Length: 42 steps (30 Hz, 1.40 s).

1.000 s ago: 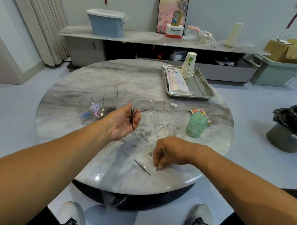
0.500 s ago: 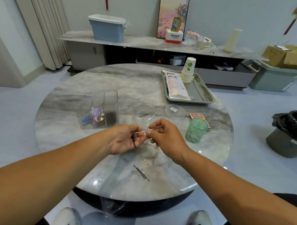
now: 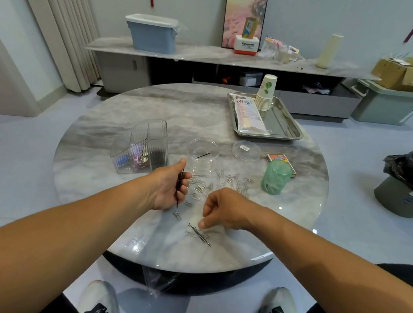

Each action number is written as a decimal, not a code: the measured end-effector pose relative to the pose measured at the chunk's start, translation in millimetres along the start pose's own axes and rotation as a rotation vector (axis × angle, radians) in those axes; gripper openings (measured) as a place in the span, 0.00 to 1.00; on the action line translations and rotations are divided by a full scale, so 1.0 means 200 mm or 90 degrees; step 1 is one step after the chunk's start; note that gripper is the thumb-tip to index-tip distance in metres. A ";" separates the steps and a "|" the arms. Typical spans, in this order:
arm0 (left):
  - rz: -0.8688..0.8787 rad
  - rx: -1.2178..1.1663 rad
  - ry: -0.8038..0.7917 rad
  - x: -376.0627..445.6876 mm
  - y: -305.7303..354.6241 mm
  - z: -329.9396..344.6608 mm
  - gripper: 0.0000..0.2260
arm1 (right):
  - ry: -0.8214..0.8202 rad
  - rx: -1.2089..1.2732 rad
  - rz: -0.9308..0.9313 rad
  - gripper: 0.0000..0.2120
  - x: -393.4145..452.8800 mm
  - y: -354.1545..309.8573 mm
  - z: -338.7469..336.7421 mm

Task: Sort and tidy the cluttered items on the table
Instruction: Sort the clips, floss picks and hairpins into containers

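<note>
Fingers (image 3: 185, 181) of the left hand (image 3: 169, 185), at the centre left of the frame, curl round a small bundle of black hairpins (image 3: 179, 184) that stands nearly upright in the palm, thumb stretched up towards the clear round jar (image 3: 202, 154). Further left and higher stands a clear ribbed organiser (image 3: 141, 147) with blue, pink and metallic small items in its compartments. One black pin lies inside the round jar. Below the jar, silver paper clips (image 3: 220, 181) lie scattered over the marble desk (image 3: 128, 119), between the two hands and beyond. Lower centre, the right hand (image 3: 223, 211) reaches down with its fingers bent and fingertips (image 3: 202, 224) drawn together at the upper end of black hairpins on the desk (image 3: 200, 234); whether it has truly pinched one cannot be told. A lone clip (image 3: 177, 215) lies between the hands. To the right sit a clear lid (image 3: 246, 150), a card box (image 3: 277, 158) with a green cup (image 3: 275, 177) in front of it, and, in the upper right, a metal tray (image 3: 287, 126) carrying a packet and a stack of paper cups (image 3: 266, 93)
</note>
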State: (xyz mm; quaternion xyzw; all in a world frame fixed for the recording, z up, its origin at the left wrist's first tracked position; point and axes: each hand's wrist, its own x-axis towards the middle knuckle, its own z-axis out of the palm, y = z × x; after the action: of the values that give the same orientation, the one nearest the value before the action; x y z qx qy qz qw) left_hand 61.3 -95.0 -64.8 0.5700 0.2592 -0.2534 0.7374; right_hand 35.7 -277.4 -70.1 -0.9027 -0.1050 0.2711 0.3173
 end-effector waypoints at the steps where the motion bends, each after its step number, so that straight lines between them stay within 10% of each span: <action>1: 0.000 0.017 0.000 0.00 0.00 0.00 0.20 | -0.006 -0.033 0.000 0.14 0.00 0.00 0.02; 11: 0.007 -0.029 0.021 0.00 0.02 -0.04 0.15 | 0.124 -0.116 0.050 0.07 0.02 0.02 -0.04; 29: -0.014 -0.236 -0.030 0.00 0.05 -0.07 0.28 | -0.016 -0.609 -0.065 0.12 -0.05 -0.06 -0.04; 38: -0.003 -0.214 -0.096 -0.04 0.02 -0.04 0.38 | 0.106 0.201 -0.006 0.06 0.00 -0.16 -0.14; 42: -0.014 -0.202 -0.139 -0.07 0.00 0.03 0.39 | 0.131 0.330 -0.012 0.04 0.02 -0.19 -0.08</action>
State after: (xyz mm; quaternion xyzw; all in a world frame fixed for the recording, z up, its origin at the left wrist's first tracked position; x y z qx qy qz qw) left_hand 51.9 -100.5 -53.8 0.4131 0.2206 -0.2778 0.8387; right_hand 47.2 -254.6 -36.6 -0.8133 -0.0082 0.1928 0.5490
